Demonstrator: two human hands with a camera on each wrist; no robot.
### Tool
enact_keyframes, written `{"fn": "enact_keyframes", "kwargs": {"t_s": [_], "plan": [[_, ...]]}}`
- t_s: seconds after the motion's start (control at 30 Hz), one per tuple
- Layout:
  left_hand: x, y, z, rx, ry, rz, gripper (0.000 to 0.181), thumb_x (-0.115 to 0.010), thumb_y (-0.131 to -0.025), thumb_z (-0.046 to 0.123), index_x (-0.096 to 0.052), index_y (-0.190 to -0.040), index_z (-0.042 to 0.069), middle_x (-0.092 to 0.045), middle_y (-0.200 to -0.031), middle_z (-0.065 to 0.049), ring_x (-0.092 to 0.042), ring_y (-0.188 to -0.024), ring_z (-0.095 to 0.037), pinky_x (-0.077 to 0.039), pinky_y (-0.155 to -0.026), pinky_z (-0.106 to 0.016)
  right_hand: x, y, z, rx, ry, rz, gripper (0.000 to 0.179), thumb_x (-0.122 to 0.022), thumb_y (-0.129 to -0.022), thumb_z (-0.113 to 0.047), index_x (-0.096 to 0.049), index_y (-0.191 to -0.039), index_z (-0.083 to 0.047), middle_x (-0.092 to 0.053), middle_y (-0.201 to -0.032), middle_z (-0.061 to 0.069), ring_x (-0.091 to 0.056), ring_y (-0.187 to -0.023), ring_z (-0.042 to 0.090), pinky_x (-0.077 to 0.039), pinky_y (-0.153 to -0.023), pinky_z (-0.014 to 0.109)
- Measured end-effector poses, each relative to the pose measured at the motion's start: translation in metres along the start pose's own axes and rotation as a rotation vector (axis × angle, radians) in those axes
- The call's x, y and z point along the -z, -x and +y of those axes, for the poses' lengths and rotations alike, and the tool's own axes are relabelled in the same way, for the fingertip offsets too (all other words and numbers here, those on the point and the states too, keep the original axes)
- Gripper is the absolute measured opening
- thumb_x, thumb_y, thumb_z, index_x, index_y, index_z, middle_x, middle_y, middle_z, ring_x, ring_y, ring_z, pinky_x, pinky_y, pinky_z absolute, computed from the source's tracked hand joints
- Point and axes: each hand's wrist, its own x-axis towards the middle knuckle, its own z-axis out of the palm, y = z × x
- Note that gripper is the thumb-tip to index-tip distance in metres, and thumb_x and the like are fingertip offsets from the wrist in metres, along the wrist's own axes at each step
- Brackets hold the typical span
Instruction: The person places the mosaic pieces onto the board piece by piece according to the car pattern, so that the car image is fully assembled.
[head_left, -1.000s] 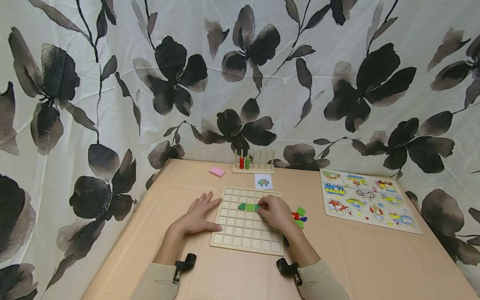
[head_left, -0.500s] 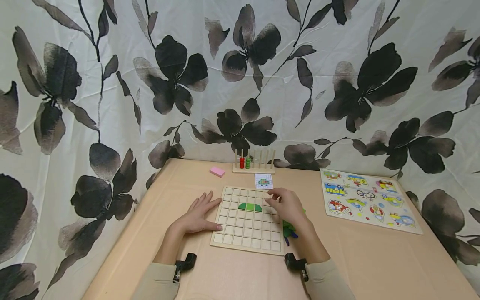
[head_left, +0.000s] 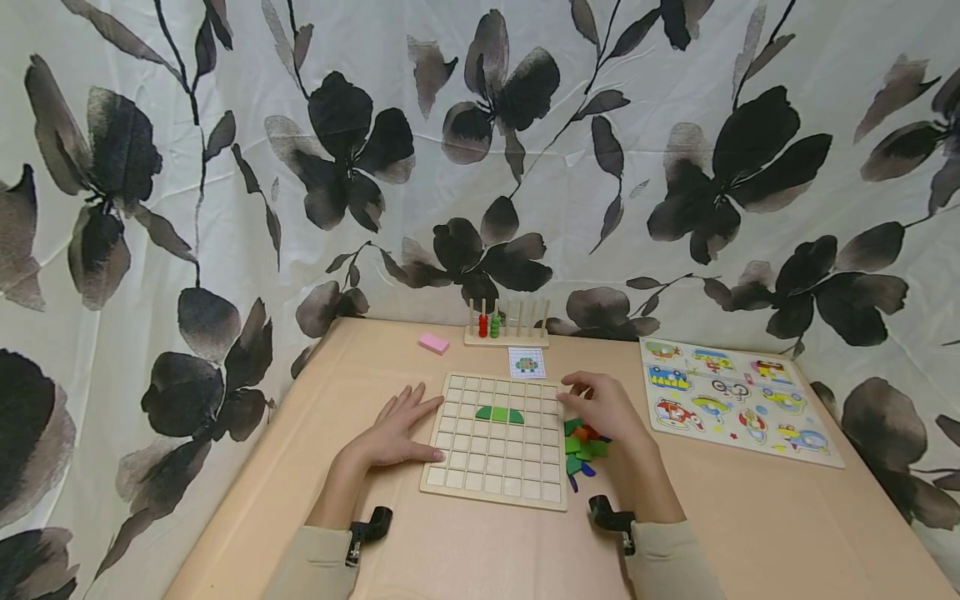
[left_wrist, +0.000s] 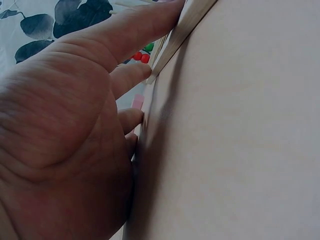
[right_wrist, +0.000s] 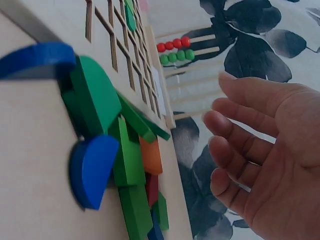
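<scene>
touching the spread left hand point(head_left: 394, 430), the gridded board point(head_left: 495, 461) lies near the relaxed right hand point(head_left: 604, 408).

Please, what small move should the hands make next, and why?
Probably the right hand should reach down to the loose pieces and take one: it looks empty, only three green pieces sit in the grid board, and the picture card shows more than these.
</scene>
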Motion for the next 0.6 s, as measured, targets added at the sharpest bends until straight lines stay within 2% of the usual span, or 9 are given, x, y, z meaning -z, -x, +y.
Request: {"fn": "enact_keyframes", "kwargs": {"t_s": [0.2,0.43,0.6], "plan": [[-0.0003,-0.0002,-0.0006,-0.001,-0.002,0.001,0.1,-0.085,-0.08,0.055,-0.039,-0.162,0.02,-0.008,-0.174,-0.022,0.003,-0.162,-0.043,0.003,-0.13,-0.061,0.0014,0.0006,0.0078,-0.021,0.059,-0.061,0.007,-0.078,-0.094,-0.016,-0.078,-0.099,-0.011,-0.07,-0.091,0.002,-0.056,-0.079,0.021,-0.05,-0.063,0.029],[-0.0007,-0.0005,-0.0008,-0.002,-0.003,0.006,0.1,-0.085,-0.08,0.055,-0.04,-0.162,0.02,-0.009,-0.174,-0.022,0.002,-0.162,-0.044,0.003,-0.13,-0.061,-0.0018,0.003,0.0113,-0.085,0.098,-0.173,0.009,-0.08,-0.091,-0.013,-0.077,-0.098,-0.009,-0.069,-0.087,0.002,-0.059,-0.073,0.019,-0.052,-0.064,0.031],[-0.0008,-0.0005,-0.0008,-0.001,-0.004,0.006,0.099,-0.084,-0.08,0.054,-0.04,-0.162,0.02,-0.009,-0.174,-0.021,0.002,-0.162,-0.043,0.003,-0.13,-0.061,-0.0032,0.0047,0.0079,-0.109,0.115,-0.208,0.009,-0.083,-0.089,-0.012,-0.077,-0.096,-0.011,-0.069,-0.084,0.002,-0.059,-0.072,0.018,-0.051,-0.064,0.029]]}}
